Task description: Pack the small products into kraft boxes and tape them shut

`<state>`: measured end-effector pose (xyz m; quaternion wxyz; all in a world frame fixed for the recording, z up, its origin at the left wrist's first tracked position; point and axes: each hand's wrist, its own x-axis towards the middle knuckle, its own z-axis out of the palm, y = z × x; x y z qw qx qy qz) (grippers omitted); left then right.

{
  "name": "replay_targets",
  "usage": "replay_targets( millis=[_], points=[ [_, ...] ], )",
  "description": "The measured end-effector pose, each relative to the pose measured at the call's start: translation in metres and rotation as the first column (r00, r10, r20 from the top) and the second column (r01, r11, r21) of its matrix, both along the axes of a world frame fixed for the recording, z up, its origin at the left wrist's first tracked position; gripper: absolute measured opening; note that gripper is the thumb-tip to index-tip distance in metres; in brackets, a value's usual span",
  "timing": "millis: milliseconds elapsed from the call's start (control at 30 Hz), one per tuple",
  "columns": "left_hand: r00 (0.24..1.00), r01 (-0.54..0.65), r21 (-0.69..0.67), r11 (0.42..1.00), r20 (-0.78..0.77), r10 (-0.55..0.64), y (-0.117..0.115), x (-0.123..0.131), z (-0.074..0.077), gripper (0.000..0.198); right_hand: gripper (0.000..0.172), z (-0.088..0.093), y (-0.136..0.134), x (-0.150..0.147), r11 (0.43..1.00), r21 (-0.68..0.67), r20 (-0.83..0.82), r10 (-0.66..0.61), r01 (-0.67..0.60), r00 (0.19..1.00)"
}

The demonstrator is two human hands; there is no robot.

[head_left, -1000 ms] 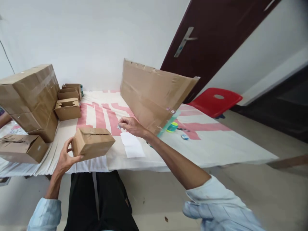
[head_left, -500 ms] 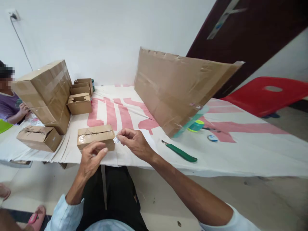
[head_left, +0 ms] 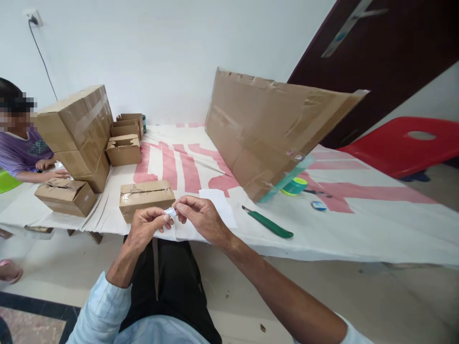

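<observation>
My left hand (head_left: 146,226) and my right hand (head_left: 201,218) meet over the table's near edge, both pinching a small white-and-blue sticker (head_left: 169,212) between fingertips. Just behind them a small taped cardboard box (head_left: 146,198) rests on the white-and-pink cloth (head_left: 186,167). A white paper sheet (head_left: 221,204) lies partly under my right hand. A green-handled cutter (head_left: 268,222) lies to the right of my right wrist.
A large flat cardboard panel (head_left: 272,129) stands tilted on the table, with a green tape roll (head_left: 294,186) and a small blue-white roll (head_left: 318,206) beside it. Big taped cartons (head_left: 81,129) and several small boxes sit at the left. Another person (head_left: 21,143) sits at far left. A red chair (head_left: 405,143) stands right.
My left hand left the small box and came up to the sticker held by my right hand; both hands drew back toward the table edge. The view swung left, revealing the other person.
</observation>
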<state>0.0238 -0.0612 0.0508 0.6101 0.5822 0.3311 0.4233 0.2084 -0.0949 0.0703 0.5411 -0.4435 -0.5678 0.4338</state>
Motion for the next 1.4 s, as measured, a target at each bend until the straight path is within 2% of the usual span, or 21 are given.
replay_targets(
  millis=[133,367,533,633,700,767,867,967,1100,1200,1400],
  points=[
    [0.999,0.024,-0.05,0.998,0.044,-0.022,0.002,-0.003,-0.003,0.039,0.031,-0.003,0.0,0.004,0.999,-0.014,0.008,-0.032,0.032,0.999],
    [0.997,0.057,-0.049,0.997,-0.05,-0.06,0.0,-0.004,0.006,0.045,0.02,0.0,-0.006,0.002,0.999,0.044,0.138,0.013,-0.02,0.99],
    [0.994,0.082,-0.046,0.996,-0.066,-0.085,0.002,-0.004,0.005,0.041,0.023,-0.002,-0.004,0.002,0.999,0.027,0.138,0.015,-0.019,0.99],
    [0.994,0.077,-0.015,0.997,-0.083,-0.078,0.002,-0.004,0.003,0.041,0.019,-0.004,-0.004,0.001,0.994,0.069,0.17,-0.09,0.08,0.981],
    [0.993,0.05,0.042,0.998,-0.11,-0.045,0.001,-0.003,0.004,0.039,0.016,-0.005,-0.006,-0.002,0.967,0.176,0.234,-0.221,0.182,0.947],
    [0.986,0.012,0.148,0.989,-0.168,0.014,-0.001,-0.001,0.006,0.033,0.018,-0.006,-0.008,-0.006,0.933,0.288,0.301,-0.3,0.214,0.905],
    [0.943,-0.024,0.374,0.927,-0.299,0.145,-0.006,0.001,0.009,0.024,0.018,-0.009,-0.011,-0.01,0.924,0.348,0.371,-0.292,0.16,0.881],
    [0.89,-0.001,0.579,0.815,-0.37,0.265,-0.01,0.003,0.01,0.019,0.014,-0.013,-0.01,-0.011,0.93,0.331,0.385,-0.289,0.162,0.876],
    [0.857,0.032,0.716,0.697,-0.379,0.349,-0.012,0.005,0.006,0.021,0.016,-0.016,-0.009,-0.01,0.945,0.283,0.372,-0.268,0.166,0.889],
    [0.85,0.049,0.739,0.672,-0.384,0.36,-0.011,0.005,0.004,0.024,0.019,-0.015,-0.009,-0.01,0.953,0.261,0.348,-0.243,0.156,0.906],
    [0.842,0.081,0.718,0.692,-0.421,0.337,-0.011,0.004,0.002,0.022,0.021,-0.013,-0.01,-0.009,0.961,0.224,0.307,-0.228,0.163,0.924]
  ],
)
